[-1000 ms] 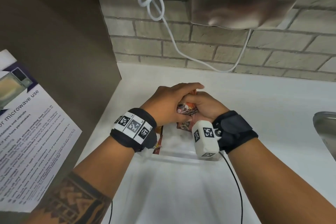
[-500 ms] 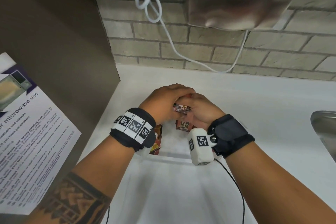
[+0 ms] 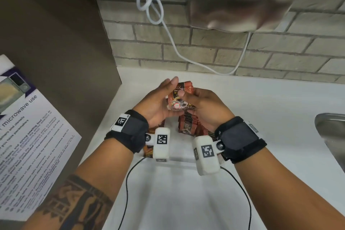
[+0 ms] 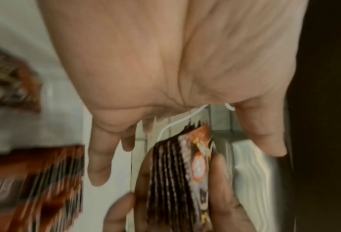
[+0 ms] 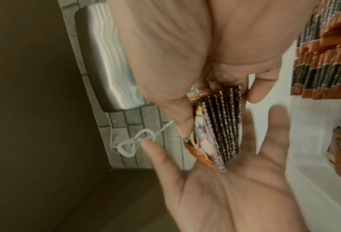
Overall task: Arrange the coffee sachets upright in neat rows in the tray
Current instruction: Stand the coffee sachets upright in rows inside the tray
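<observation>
R hand (image 3: 203, 106) pinches a stack of coffee sachets (image 3: 180, 98) w/ thumb on the printed front, fingers curled behind; stack held above the tray (image 3: 179, 159), long axis roughly vertical in head view, crimped top edge pointing up and away toward the brick wall (image 3: 205, 50), front face toward the camera. L hand (image 3: 158, 104) is flat, fingers straight, palm against the stack's left edge, gripping nothing. Below the hands, a row of sachets (image 3: 187, 126) stands upright in the clear tray, w/ bare tray floor left of it; more sachets (image 3: 149, 152) lie near L wrist, partly hidden. Tray sits on white counter (image 3: 261, 117), dark panel (image 3: 56, 43) close on the left, sink (image 3: 334, 136) at right edge, open counter between. R wrist view shows what head view doesn't: the stack edge-on (image 5: 223, 125), many thin packs, bottom resting on L palm (image 5: 235, 180), plus tray rows (image 5: 324, 55) at right. L wrist view is blurred; stack (image 4: 183, 172) edge-on between R fingers (image 4: 223, 180).
</observation>
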A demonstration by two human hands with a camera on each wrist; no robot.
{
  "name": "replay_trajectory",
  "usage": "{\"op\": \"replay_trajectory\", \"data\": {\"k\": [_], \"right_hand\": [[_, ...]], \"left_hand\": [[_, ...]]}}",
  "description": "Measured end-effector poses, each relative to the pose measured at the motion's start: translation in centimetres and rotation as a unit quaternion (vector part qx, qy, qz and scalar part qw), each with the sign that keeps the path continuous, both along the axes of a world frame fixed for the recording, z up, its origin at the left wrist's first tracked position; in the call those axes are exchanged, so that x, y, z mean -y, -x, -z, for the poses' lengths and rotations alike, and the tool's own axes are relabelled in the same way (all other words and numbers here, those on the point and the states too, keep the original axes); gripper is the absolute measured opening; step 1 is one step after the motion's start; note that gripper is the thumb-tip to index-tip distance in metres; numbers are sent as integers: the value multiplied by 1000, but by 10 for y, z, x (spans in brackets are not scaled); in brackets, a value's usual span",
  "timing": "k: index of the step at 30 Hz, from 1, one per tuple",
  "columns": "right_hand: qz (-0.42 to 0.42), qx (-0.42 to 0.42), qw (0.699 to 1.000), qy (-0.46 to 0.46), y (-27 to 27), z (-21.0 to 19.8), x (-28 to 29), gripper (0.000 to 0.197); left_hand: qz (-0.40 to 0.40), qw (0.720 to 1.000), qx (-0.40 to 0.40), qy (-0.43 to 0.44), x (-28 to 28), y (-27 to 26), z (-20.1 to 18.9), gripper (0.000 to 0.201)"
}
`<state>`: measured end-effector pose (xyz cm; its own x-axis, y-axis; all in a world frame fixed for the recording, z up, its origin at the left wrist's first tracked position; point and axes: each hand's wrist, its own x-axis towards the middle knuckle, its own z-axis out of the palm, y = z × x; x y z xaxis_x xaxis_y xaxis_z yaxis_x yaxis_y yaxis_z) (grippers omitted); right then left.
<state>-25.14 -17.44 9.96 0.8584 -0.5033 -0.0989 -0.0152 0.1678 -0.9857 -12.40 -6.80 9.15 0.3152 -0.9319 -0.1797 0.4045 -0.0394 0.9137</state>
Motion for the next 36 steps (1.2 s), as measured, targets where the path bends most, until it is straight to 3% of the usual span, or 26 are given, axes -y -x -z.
{"op": "replay_trajectory", "data": {"k": [1,4,8,10,12,18,23,30,36], "right_hand": [[0,6,1000,0,-2,0,-2,26],[23,-2,996,86,-7,4,-8,20],[50,-37,971,232,-4,2,-9,23],[57,-65,949,302,-3,2,-6,36],[60,-73,944,318,-2,5,-4,47],[53,-66,949,304,11,-17,2,37],[17,-34,966,254,9,-32,9,31],[2,-31,967,251,10,-38,19,19],[-1,-60,945,322,15,-42,17,10]], "left_hand": [[15,998,-66,11,0,4,1,107],[-40,987,-150,40,4,17,-3,58],[-77,981,-175,45,6,22,-5,64],[-80,983,-157,41,4,21,-5,60],[-69,988,-136,36,2,17,-3,53],[-71,993,-94,11,-7,9,0,17],[-26,1000,-2,4,-12,11,-5,24],[19,997,-52,46,-18,8,1,34],[9,996,82,18,-16,5,4,50]]}}
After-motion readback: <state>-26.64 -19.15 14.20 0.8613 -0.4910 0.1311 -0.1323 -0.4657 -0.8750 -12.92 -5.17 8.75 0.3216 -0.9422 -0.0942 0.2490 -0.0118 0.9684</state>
